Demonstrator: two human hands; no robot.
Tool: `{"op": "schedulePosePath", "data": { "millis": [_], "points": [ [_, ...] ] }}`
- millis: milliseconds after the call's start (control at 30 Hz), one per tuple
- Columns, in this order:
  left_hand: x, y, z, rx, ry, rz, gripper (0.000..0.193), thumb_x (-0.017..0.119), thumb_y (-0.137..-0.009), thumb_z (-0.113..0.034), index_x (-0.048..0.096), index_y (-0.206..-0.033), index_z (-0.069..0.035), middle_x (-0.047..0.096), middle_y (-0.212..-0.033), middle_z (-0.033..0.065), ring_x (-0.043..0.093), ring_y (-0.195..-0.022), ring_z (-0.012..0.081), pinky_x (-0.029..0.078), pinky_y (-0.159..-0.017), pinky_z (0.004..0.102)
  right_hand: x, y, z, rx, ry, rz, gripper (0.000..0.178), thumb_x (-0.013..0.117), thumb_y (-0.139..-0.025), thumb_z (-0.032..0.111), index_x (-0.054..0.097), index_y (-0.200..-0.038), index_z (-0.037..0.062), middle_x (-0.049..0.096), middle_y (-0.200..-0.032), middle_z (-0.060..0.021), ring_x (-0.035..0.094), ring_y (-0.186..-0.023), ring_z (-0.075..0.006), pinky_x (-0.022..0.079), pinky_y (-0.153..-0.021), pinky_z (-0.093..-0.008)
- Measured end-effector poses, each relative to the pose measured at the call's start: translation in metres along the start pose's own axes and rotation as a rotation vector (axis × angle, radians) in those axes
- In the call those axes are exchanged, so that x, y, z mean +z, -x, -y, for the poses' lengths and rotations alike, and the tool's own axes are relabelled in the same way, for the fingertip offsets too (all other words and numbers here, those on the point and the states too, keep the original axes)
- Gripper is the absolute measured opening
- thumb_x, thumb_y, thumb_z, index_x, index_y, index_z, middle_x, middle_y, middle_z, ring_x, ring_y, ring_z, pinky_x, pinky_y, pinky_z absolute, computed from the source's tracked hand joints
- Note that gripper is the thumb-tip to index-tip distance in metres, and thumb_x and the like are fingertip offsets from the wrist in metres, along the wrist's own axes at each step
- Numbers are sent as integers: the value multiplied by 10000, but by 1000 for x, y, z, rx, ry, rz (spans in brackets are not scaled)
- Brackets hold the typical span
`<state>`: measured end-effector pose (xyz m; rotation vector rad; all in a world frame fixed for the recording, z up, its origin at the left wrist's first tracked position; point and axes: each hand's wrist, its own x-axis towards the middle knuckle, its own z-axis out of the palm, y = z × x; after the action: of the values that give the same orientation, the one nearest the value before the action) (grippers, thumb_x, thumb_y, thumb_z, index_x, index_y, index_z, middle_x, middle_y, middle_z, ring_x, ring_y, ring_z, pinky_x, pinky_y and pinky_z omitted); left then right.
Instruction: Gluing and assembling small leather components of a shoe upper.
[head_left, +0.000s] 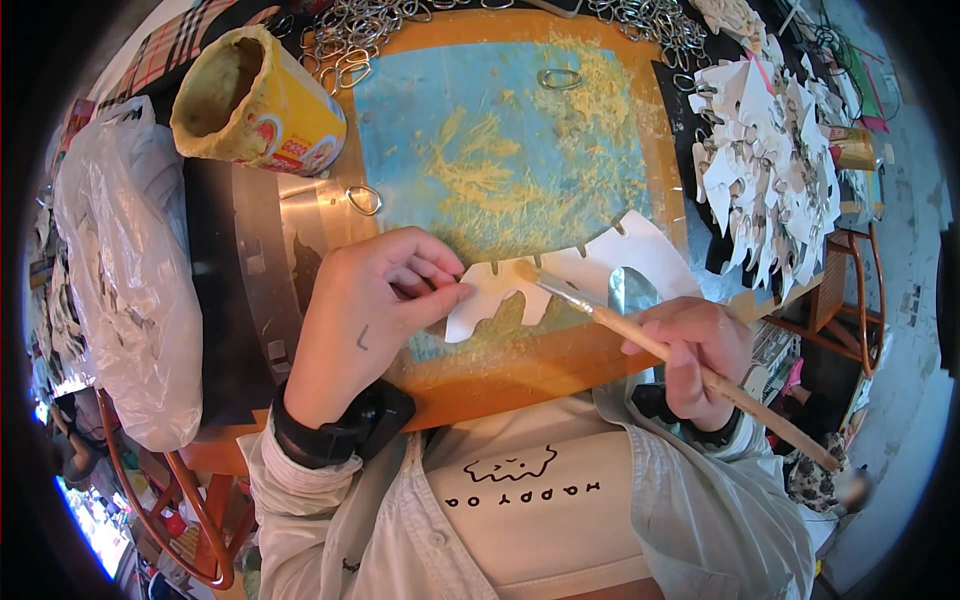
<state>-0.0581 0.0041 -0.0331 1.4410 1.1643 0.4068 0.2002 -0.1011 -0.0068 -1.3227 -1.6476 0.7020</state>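
Observation:
A white, curved cut-out piece (645, 255) with notches along its edge lies over a blue sheet smeared with dried yellow glue (400, 130). Its material, paper or leather, I cannot tell. My left hand (375, 300) pinches its left end between thumb and fingers. In my right hand (695, 350) is a wooden-handled brush (645, 342), held slantwise. The bristles touch the piece near its notched upper edge, left of its middle. A loose metal ring (364, 201) lies just beyond my left hand, and another metal ring (559, 79) rests on the far part of the sheet.
A yellow tub (310, 115) crusted with glue leans at the far left, beside a clear plastic bag (130, 280). Several metal rings (350, 35) are heaped along the far edge. Many white cut-outs (765, 170) pile up at the right. Another person (825, 475) is at the lower right.

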Motion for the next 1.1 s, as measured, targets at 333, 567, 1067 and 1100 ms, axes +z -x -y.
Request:
{"op": "schedulePosePath", "data": {
  "millis": [333, 567, 1067, 1100],
  "points": [
    [0, 1, 1, -5, 16, 3, 128, 745, -794, 2, 646, -875, 13, 665, -724, 29, 604, -625, 55, 480, -580, 191, -10, 4, 0, 46, 159, -22, 213, 464, -938, 177, 567, -796, 56, 619, -589, -47, 624, -480, -166, 493, -467, -272],
    [0, 0, 2, 32, 13, -1, 126, 742, -798, 4, 643, -876, 12, 665, -735, 31, 611, -639, 58, 477, -588, 191, -1, 4, 1, 31, 218, -57, 186, 497, -956, 186, 567, -862, 41, 658, -690, -85, 650, -573, -182, 511, -534, -275],
    [-2, 2, -3, -23, 114, 4, 230, 746, -784, -1, 519, -791, -34, 608, -704, -5, 559, -626, 28, 411, -568, 172, 6, 6, -6, -222, 43, 2, 94, 559, -881, 104, 547, -908, 15, 624, -715, -120, 640, -589, -269, 531, -533, -352],
    [-2, 2, -3, -20, 104, 4, 229, 747, -784, -3, 520, -794, -36, 604, -702, -8, 550, -624, 24, 406, -564, 171, 9, 5, -6, -209, 54, 20, 87, 563, -875, 101, 548, -897, 18, 621, -711, -116, 636, -583, -270, 529, -530, -352]
  ]
}}
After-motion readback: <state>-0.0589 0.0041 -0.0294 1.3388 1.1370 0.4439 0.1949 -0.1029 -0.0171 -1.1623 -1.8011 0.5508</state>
